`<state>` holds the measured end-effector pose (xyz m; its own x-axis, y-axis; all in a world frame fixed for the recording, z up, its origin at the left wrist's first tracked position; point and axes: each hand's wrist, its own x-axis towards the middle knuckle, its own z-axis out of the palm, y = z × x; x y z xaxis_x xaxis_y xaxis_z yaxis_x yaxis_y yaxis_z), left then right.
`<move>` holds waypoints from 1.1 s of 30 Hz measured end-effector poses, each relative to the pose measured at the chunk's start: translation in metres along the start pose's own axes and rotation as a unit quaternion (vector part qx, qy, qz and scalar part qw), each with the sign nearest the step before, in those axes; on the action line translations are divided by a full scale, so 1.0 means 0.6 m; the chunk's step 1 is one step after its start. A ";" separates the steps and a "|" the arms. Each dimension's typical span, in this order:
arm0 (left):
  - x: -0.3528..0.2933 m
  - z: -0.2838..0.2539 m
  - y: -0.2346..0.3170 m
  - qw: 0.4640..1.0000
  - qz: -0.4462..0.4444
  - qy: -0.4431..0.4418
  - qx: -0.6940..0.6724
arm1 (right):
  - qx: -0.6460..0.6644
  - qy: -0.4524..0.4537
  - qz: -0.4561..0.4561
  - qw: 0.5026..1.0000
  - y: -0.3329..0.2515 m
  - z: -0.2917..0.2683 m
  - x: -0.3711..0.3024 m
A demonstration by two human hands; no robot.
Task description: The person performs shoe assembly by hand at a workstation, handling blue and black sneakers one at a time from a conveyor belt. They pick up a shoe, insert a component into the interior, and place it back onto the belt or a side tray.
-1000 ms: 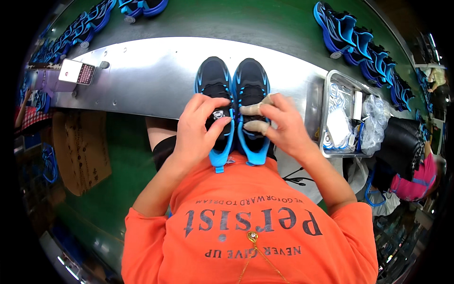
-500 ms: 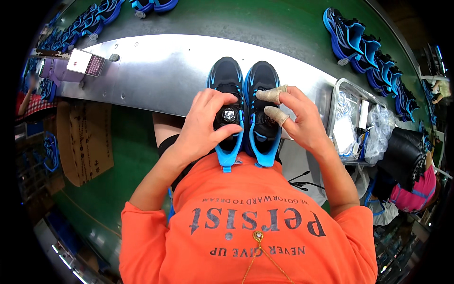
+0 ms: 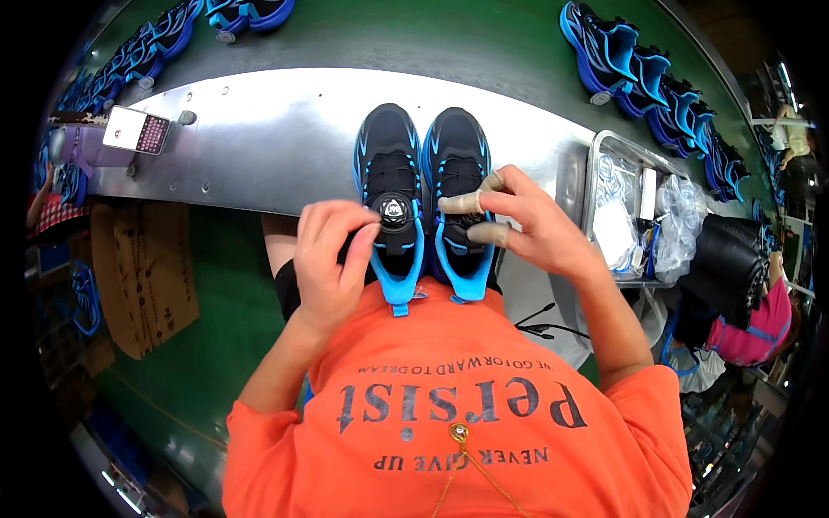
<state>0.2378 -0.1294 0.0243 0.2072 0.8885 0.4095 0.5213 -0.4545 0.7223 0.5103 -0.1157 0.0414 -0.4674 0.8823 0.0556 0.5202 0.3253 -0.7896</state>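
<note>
A pair of black and blue sneakers stands side by side in front of me, toes pointing away, heels against my orange shirt. The left sneaker (image 3: pixel 389 164) has a round dial (image 3: pixel 395 211) with a silver emblem on its tongue. Just left of that dial is my left hand (image 3: pixel 332 259), slightly blurred, thumb and forefinger pinched together; whether anything is between them is hidden. On the right sneaker (image 3: pixel 458 155), my right hand (image 3: pixel 531 226) has its thumb and forefinger around the dark dial (image 3: pixel 471 221). Pale covers sheathe several of its fingertips.
A metal work surface (image 3: pixel 276 129) lies beneath the toes. At right stands a metal tray (image 3: pixel 596 173) with plastic bags (image 3: pixel 678 229). More sneakers (image 3: pixel 639 73) line the green conveyor. A small white-topped device (image 3: pixel 129 129) and a cardboard sheet (image 3: pixel 142 276) are at left.
My left hand has moved left and down off the left sneaker, uncovering its dial, and its fingers have come together. My right fingers have shifted nearer the right sneaker's dial. The view has shifted slightly.
</note>
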 end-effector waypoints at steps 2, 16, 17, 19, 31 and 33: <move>-0.014 -0.012 0.025 1.000 0.002 -0.017 -0.002 | -0.057 0.047 0.003 0.997 -0.001 0.025 -0.004; -0.049 0.031 0.057 0.963 0.020 -0.268 0.034 | -0.048 0.053 0.000 0.997 -0.007 0.027 -0.005; -0.046 0.039 0.058 0.960 0.013 -0.277 0.042 | -0.093 0.087 0.003 0.992 -0.012 0.043 -0.006; -0.044 0.048 0.056 0.952 -0.007 -0.298 0.063 | -0.079 0.145 -0.023 0.986 -0.006 0.068 -0.009; -0.049 0.070 0.042 0.955 -0.010 -0.284 0.079 | -0.038 0.082 0.012 0.996 -0.010 0.049 -0.007; -0.047 0.067 0.042 0.949 -0.021 -0.302 0.084 | -0.045 0.095 0.041 0.994 -0.016 0.052 -0.010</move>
<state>0.2783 -0.1633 0.0089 0.5937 0.8032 -0.0494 0.6539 -0.4456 0.6115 0.4856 -0.1346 0.0293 -0.2817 0.9527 0.1143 0.6161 0.2709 -0.7396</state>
